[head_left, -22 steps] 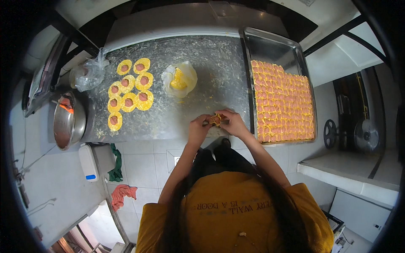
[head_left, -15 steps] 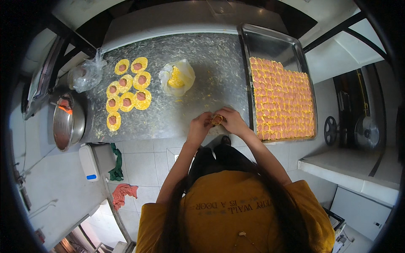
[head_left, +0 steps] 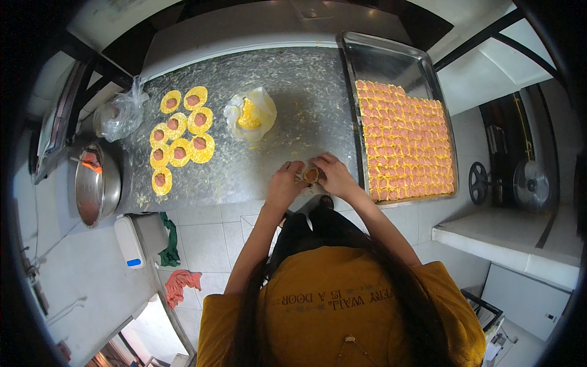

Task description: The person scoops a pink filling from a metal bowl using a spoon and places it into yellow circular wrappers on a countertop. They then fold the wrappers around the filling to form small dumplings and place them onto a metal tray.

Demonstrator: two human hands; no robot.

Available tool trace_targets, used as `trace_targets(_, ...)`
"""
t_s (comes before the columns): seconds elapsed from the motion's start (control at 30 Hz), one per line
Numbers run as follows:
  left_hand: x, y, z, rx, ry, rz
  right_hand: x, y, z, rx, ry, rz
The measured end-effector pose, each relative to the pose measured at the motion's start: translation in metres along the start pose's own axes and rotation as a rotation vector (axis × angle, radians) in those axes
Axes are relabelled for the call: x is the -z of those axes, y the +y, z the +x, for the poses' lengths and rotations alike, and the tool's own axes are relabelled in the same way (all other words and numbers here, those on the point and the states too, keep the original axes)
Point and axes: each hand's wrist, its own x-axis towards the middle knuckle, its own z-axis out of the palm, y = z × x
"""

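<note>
Between both hands, over the counter's front edge, is a small dumpling (head_left: 311, 175) in a yellow wrapper with pinkish filling. My left hand (head_left: 288, 182) pinches its left side and my right hand (head_left: 334, 175) curls round its right side. Several flat yellow wrappers (head_left: 179, 152), each with a lump of pink filling, lie at the counter's left. In the middle, a stack of yellow wrappers (head_left: 249, 115) sits in an opened white plastic bag (head_left: 265, 109). Rows of finished dumplings (head_left: 406, 144) fill much of a metal tray (head_left: 391, 54) to the right.
A steel bowl (head_left: 109, 192) with pink filling and an orange-handled tool (head_left: 87, 164) stands at the counter's left end, below a clear plastic bag (head_left: 123, 113). A grey-and-white bin (head_left: 130, 241) and a red cloth (head_left: 182, 287) are down on the tiled floor.
My hands have turned the dumpling a little, so its round open top now shows more. The whole view has shifted slightly. Wrappers and tray stay as they were.
</note>
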Motion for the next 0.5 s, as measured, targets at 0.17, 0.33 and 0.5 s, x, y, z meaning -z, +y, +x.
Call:
trace_targets(0.17, -0.004, -0.007, 0.003, -0.09, -0.013, 0.026, -0.006, 0.0, -0.005, -0.058, -0.053, 0.037)
trace_targets(0.33, -0.005, -0.009, 0.002, -0.083, -0.018, -0.063, -0.002, -0.003, -0.008, -0.109, -0.013, -0.019)
trace_targets(0.5, -0.005, 0.003, 0.001, -0.064, -0.026, 0.107, -0.003, 0.0, -0.005, -0.032, -0.045, 0.021)
